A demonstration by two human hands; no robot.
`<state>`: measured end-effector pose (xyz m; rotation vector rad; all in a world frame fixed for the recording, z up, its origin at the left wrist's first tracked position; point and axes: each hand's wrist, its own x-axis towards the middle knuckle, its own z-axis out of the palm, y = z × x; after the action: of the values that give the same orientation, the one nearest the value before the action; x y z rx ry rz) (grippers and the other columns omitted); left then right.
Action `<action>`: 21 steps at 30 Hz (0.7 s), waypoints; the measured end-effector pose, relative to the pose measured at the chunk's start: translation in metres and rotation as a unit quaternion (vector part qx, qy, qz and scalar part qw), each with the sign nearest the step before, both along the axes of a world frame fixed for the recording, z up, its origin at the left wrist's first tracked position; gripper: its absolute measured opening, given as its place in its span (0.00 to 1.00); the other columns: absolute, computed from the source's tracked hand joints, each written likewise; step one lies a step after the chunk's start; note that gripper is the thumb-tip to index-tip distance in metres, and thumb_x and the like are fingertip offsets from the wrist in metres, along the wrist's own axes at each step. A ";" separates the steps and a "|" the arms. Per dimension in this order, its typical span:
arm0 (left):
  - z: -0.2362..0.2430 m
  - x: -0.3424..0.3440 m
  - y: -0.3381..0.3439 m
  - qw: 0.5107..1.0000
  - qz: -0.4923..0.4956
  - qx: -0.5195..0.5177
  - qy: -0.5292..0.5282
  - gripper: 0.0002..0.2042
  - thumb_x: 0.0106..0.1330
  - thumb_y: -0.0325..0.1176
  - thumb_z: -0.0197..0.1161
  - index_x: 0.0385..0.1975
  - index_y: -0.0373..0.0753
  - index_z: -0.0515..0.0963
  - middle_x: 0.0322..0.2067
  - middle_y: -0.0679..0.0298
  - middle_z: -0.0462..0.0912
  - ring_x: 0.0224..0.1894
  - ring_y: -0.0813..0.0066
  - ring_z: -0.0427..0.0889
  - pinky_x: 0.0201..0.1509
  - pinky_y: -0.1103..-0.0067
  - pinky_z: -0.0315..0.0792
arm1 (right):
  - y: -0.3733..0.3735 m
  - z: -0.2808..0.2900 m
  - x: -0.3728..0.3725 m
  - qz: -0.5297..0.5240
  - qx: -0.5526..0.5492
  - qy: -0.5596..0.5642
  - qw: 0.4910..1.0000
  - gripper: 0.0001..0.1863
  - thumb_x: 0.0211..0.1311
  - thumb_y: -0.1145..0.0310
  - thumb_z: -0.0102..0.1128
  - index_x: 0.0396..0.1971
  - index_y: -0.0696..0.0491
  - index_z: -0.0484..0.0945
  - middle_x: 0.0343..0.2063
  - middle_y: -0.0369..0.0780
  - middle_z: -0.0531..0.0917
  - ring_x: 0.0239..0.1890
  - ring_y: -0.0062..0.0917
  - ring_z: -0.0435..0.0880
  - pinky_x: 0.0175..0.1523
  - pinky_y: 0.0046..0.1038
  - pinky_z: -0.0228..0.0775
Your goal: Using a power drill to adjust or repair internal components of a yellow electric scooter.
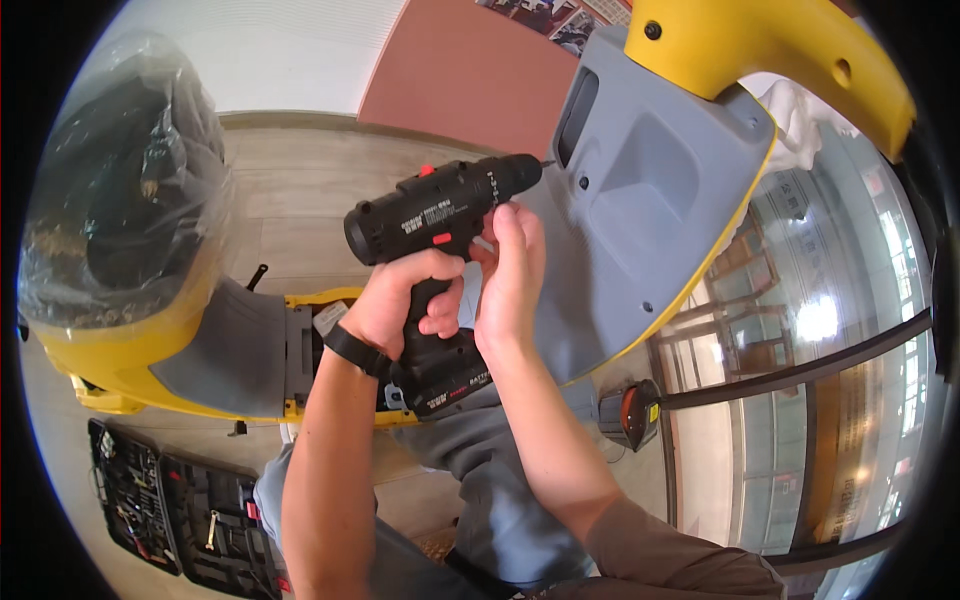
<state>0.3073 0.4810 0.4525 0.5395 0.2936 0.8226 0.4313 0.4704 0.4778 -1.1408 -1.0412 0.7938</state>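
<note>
A black cordless drill with red buttons is held in front of me, its bit toward the grey front panel of a yellow scooter. My left hand, with a black band at the wrist, is wrapped round the drill's handle. Below it the battery block shows. My right hand is closed against the drill's underside, behind the chuck; some of its fingers are hidden. The bit's tip appears close to the panel's upper left edge; I cannot tell whether they touch. Dark fasteners sit in the panel.
A plastic-wrapped seat rises at left above yellow and grey bodywork. An unfolded black tool case lies on the floor at lower left. At the right are the yellow steering column cover, a curved clear windshield and a red lamp.
</note>
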 end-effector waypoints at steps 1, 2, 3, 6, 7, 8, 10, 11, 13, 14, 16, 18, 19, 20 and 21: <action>-0.002 0.005 0.004 1.000 -0.006 -0.008 -0.024 0.07 0.60 0.33 0.59 0.31 0.36 0.75 0.12 0.65 0.69 0.10 0.77 0.62 0.19 0.77 0.63 | 0.004 -0.003 0.008 -0.001 0.002 -0.003 1.000 0.18 0.72 0.52 0.52 0.45 0.54 0.72 0.44 0.36 0.75 0.46 0.22 0.72 0.54 0.31 0.65; 0.000 0.009 0.009 1.000 -0.019 0.005 -0.009 0.08 0.60 0.33 0.59 0.33 0.36 0.75 0.12 0.65 0.68 0.10 0.78 0.61 0.19 0.78 0.62 | 0.006 -0.005 0.016 0.014 -0.012 0.015 1.000 0.18 0.71 0.54 0.54 0.45 0.55 0.71 0.41 0.35 0.74 0.42 0.19 0.71 0.50 0.28 0.65; -0.002 0.006 0.010 1.000 -0.015 -0.001 -0.005 0.08 0.60 0.33 0.59 0.33 0.36 0.75 0.12 0.65 0.68 0.10 0.78 0.61 0.19 0.78 0.62 | 0.005 -0.007 0.017 0.035 -0.035 0.041 0.998 0.19 0.70 0.55 0.56 0.45 0.57 0.71 0.39 0.34 0.73 0.38 0.16 0.69 0.45 0.25 0.64; 0.002 -0.004 0.012 0.996 -0.083 -0.013 -0.024 0.10 0.60 0.33 0.59 0.37 0.35 0.76 0.12 0.64 0.69 0.11 0.78 0.62 0.18 0.79 0.61 | 0.005 -0.003 0.025 0.085 -0.024 0.076 0.993 0.19 0.71 0.52 0.57 0.44 0.54 0.72 0.36 0.31 0.74 0.35 0.14 0.69 0.40 0.22 0.64; 0.000 -0.005 0.012 0.996 -0.085 -0.018 -0.022 0.10 0.60 0.33 0.59 0.37 0.35 0.76 0.12 0.64 0.69 0.11 0.78 0.62 0.18 0.79 0.61 | 0.004 -0.002 0.028 0.109 -0.021 0.095 0.989 0.19 0.71 0.51 0.57 0.44 0.53 0.72 0.35 0.30 0.74 0.33 0.13 0.68 0.38 0.21 0.63; -0.003 -0.007 0.012 0.996 -0.085 -0.012 -0.035 0.10 0.60 0.33 0.59 0.37 0.34 0.76 0.13 0.63 0.69 0.10 0.78 0.62 0.18 0.80 0.61 | 0.003 -0.002 0.026 0.109 -0.011 0.102 0.989 0.19 0.71 0.51 0.59 0.44 0.53 0.73 0.32 0.29 0.74 0.31 0.13 0.67 0.36 0.19 0.61; -0.001 -0.008 0.009 0.997 -0.062 -0.002 -0.050 0.11 0.60 0.33 0.58 0.38 0.33 0.75 0.13 0.61 0.71 0.09 0.77 0.62 0.18 0.81 0.60 | 0.002 0.001 0.020 0.117 -0.007 0.082 0.990 0.19 0.71 0.52 0.59 0.45 0.53 0.74 0.32 0.29 0.73 0.31 0.13 0.67 0.36 0.19 0.62; -0.001 -0.009 0.009 0.997 -0.063 -0.004 -0.044 0.11 0.60 0.33 0.58 0.38 0.33 0.75 0.13 0.61 0.71 0.09 0.77 0.62 0.18 0.81 0.60 | 0.001 0.001 0.019 0.126 -0.002 0.056 0.990 0.18 0.71 0.53 0.59 0.45 0.53 0.74 0.31 0.29 0.73 0.31 0.12 0.67 0.36 0.19 0.62; -0.010 -0.004 0.009 0.991 -0.085 -0.020 -0.097 0.14 0.60 0.35 0.57 0.41 0.33 0.75 0.13 0.61 0.71 0.09 0.76 0.62 0.17 0.80 0.60 | 0.000 -0.003 0.032 0.175 -0.017 0.056 0.983 0.20 0.71 0.51 0.58 0.49 0.52 0.73 0.40 0.29 0.76 0.40 0.12 0.69 0.41 0.19 0.63; -0.013 -0.003 0.010 0.991 -0.087 -0.023 -0.096 0.14 0.60 0.35 0.57 0.41 0.33 0.75 0.13 0.61 0.71 0.09 0.76 0.62 0.17 0.80 0.60 | 0.002 -0.003 0.036 0.194 -0.017 0.063 0.979 0.19 0.72 0.53 0.58 0.50 0.53 0.73 0.40 0.29 0.76 0.39 0.11 0.69 0.41 0.20 0.63; -0.018 -0.008 0.010 0.982 -0.114 -0.025 -0.146 0.17 0.60 0.37 0.56 0.45 0.33 0.75 0.12 0.61 0.70 0.08 0.76 0.62 0.17 0.79 0.60 | 0.002 0.002 0.028 0.214 -0.019 0.078 0.973 0.18 0.72 0.55 0.58 0.51 0.53 0.73 0.40 0.29 0.76 0.39 0.11 0.68 0.41 0.20 0.64; -0.022 -0.009 0.010 0.981 -0.116 -0.024 -0.155 0.18 0.60 0.38 0.56 0.46 0.33 0.75 0.12 0.61 0.70 0.08 0.76 0.62 0.17 0.78 0.60 | 0.002 0.007 0.017 0.189 -0.033 0.106 0.976 0.11 0.70 0.60 0.61 0.40 0.53 0.75 0.28 0.28 0.71 0.29 0.12 0.65 0.36 0.18 0.60; -0.022 -0.009 0.010 0.979 -0.118 -0.019 -0.167 0.19 0.59 0.38 0.55 0.47 0.33 0.75 0.12 0.62 0.70 0.08 0.77 0.62 0.17 0.78 0.60 | 0.002 0.005 0.017 0.191 -0.033 0.107 0.975 0.11 0.70 0.60 0.61 0.40 0.53 0.75 0.28 0.28 0.71 0.29 0.12 0.65 0.36 0.18 0.60; -0.022 -0.010 0.009 0.979 -0.117 -0.018 -0.166 0.19 0.59 0.38 0.55 0.47 0.33 0.75 0.12 0.62 0.70 0.08 0.77 0.62 0.17 0.78 0.60 | 0.002 0.000 0.017 0.178 -0.044 0.109 0.977 0.10 0.69 0.61 0.62 0.38 0.52 0.74 0.28 0.28 0.71 0.29 0.12 0.65 0.36 0.18 0.60; -0.022 -0.009 0.008 0.980 -0.111 -0.026 -0.164 0.19 0.59 0.38 0.55 0.47 0.33 0.75 0.12 0.62 0.70 0.08 0.77 0.62 0.17 0.78 0.60 | 0.001 -0.003 0.019 0.163 -0.055 0.109 0.979 0.10 0.69 0.62 0.62 0.36 0.52 0.73 0.28 0.27 0.70 0.29 0.12 0.65 0.36 0.18 0.60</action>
<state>0.2985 0.4888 0.4309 0.3714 -0.0490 0.6725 0.4498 0.4717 0.4748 -0.9592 -1.0220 1.2219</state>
